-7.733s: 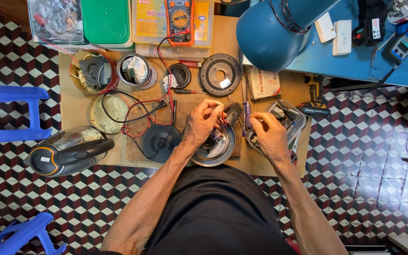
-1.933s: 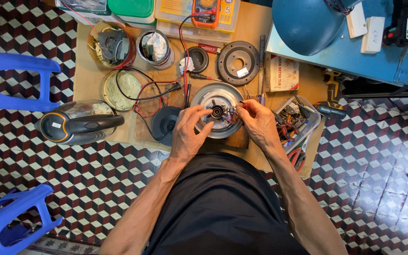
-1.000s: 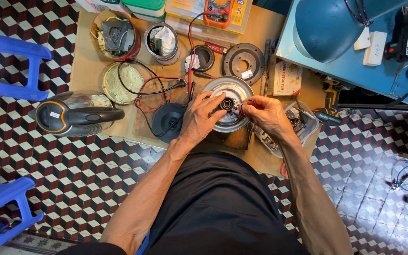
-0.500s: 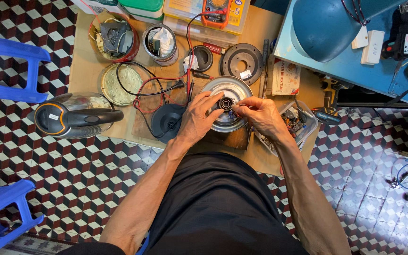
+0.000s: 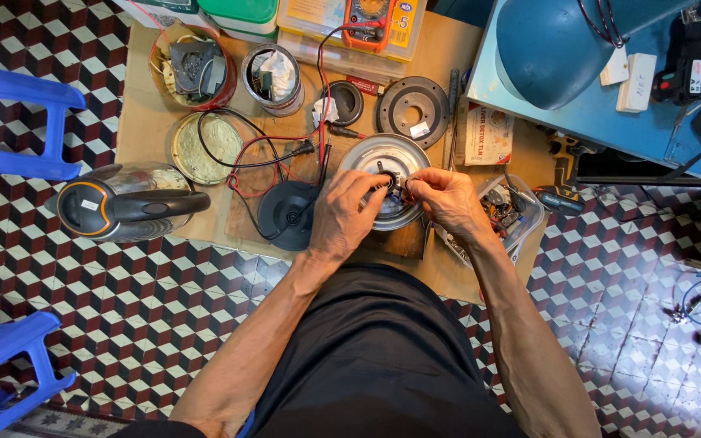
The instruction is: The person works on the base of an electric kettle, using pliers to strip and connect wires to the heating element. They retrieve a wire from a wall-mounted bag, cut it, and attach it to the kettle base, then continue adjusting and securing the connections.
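A round silver metal plate (image 5: 375,158) with a small dark part at its middle lies on a cardboard sheet (image 5: 148,105) on the tiled floor. My left hand (image 5: 342,215) rests over the plate's near left side, its fingertips pinched on the small middle part. My right hand (image 5: 448,203) comes in from the right, its fingers closed on the same middle part. Left of the plate sits a black round kettle base (image 5: 285,215). A glass kettle with a black and orange handle (image 5: 123,203) lies on its side further left.
Red and black test leads (image 5: 285,146) run to an orange meter (image 5: 371,16) at the top. A dark metal ring (image 5: 414,109), two open tins (image 5: 273,77), a round mesh lid (image 5: 204,146), a clear tray of parts (image 5: 505,211) surround the plate. Blue stools (image 5: 18,122) stand left; a blue bench (image 5: 610,81) right.
Both hands have stayed on the middle of the silver plate through the last two seconds, with small finger shifts. The view has drifted slightly. Earlier, the hands worked nearer my body.
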